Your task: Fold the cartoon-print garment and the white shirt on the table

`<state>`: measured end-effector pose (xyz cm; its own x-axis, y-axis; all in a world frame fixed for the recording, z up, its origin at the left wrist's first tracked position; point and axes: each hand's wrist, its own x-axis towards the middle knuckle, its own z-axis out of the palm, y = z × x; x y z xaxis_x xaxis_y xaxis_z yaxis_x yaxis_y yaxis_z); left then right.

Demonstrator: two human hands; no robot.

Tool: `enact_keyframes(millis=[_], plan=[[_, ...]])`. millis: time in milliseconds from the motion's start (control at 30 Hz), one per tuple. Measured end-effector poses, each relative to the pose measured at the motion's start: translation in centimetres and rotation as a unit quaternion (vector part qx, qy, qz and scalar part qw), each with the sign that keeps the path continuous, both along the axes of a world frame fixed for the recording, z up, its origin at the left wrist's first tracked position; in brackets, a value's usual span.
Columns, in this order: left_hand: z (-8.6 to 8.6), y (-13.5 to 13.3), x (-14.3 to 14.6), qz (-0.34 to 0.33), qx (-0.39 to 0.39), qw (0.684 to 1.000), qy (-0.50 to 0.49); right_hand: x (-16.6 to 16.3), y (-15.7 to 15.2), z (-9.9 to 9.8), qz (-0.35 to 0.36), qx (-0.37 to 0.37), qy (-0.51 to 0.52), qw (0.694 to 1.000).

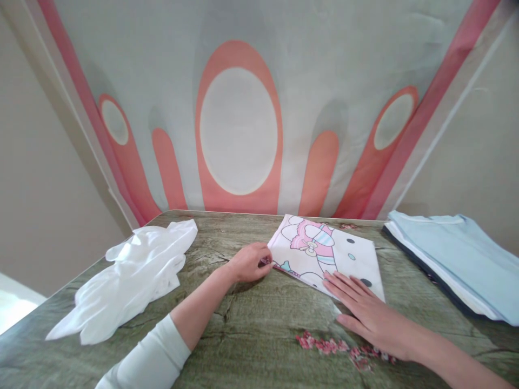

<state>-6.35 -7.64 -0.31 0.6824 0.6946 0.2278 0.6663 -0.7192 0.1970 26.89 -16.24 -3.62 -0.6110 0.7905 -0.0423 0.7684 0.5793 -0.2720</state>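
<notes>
My left hand (253,262) pinches the cloth's (298,246) left corner, so my open right hand (360,310), grasping nothing, should press evenly.

The left hand (252,262) curls against the left corner of a folded cartoon-print cloth (324,249); the right hand (367,313) lies flat over its near edge. Crumpled white fabric (132,278) lies leftward on the surface (243,340), stacked folded clothes (458,254) rightward.

Wood-grain tabletop (247,340) with pink blossoms (326,346), a grey backdrop (357,48) with coral arches (239,55) and pale ovals (239,129) behind.
</notes>
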Motion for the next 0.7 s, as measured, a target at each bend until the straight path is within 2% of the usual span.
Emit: enact_keyframes(millis=[133, 233, 333, 433, 567, 700], plan=[[0.7, -0.8, 0.9, -0.011, -0.037, 0.999, 0.02, 1.6, 0.1, 0.2, -0.018, -0.005, 0.002, 1.0], [1.0, -1.7, 1.9, -0.037, -0.028, 0.999, -0.003, 1.5, 0.4, 1.0, -0.037, 0.002, 0.005, 0.999], [0.6, -2.7, 2.7, -0.063, -0.027, 0.998, 0.0, -0.9, 0.6, 2.1, -0.016, 0.016, 0.005, 1.0], [-0.3, -3.6, 2.8, -0.048, -0.055, 0.996, 0.044, -5.0, 1.1, 2.7, 0.02, 0.033, 0.028, 0.999], [-1.1, -4.8, 2.3, -0.021, -0.061, 0.995, 0.079, -9.6, 2.6, 1.9, 0.017, 0.057, 0.048, 0.997], [-0.6, -7.1, 2.4, 0.022, -0.063, 0.994, 0.088, -10.2, 3.6, 1.0, 0.05, 0.041, 0.038, 0.997]])
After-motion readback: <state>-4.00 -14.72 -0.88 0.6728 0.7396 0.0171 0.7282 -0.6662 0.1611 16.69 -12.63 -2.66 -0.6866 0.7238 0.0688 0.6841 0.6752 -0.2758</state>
